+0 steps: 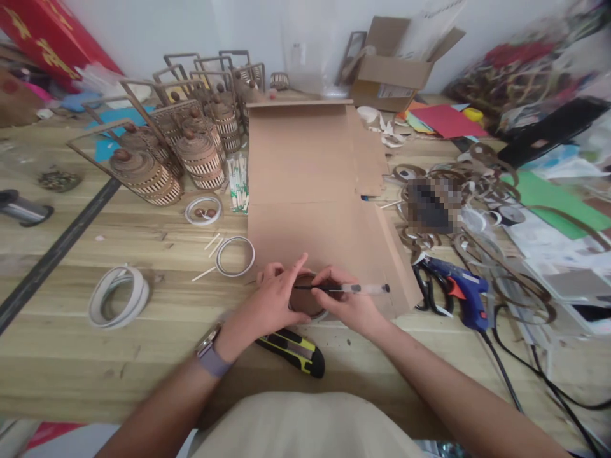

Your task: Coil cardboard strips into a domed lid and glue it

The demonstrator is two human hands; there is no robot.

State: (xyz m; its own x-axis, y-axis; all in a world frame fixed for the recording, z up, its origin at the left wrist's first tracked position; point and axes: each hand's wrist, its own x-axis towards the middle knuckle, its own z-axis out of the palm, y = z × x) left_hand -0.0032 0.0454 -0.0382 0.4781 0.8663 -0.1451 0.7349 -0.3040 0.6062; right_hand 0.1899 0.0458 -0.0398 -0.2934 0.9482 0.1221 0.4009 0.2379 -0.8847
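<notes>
A flattened cardboard sheet [300, 235] lies before me, with a round ring [310, 315] on its near edge. Brown cardboard shows inside the ring. My left hand [274, 299] holds the ring from the left, its thumb at the near rim and its index finger lifted. Between the fingers of my right hand [346, 302] is a pen [365, 289], its dark tip pointing left into the ring. A black-and-yellow utility knife [296, 352] lies just below my left hand, partly hidden by it.
Several woven lidded lanterns [198, 159] with tall handles stand at back left. White rings [119, 296] and thin sticks [204, 273] lie to the left. A blue glue gun [465, 292], black-handled scissors [432, 289] and cords crowd the right. An open carton [394, 70] stands behind.
</notes>
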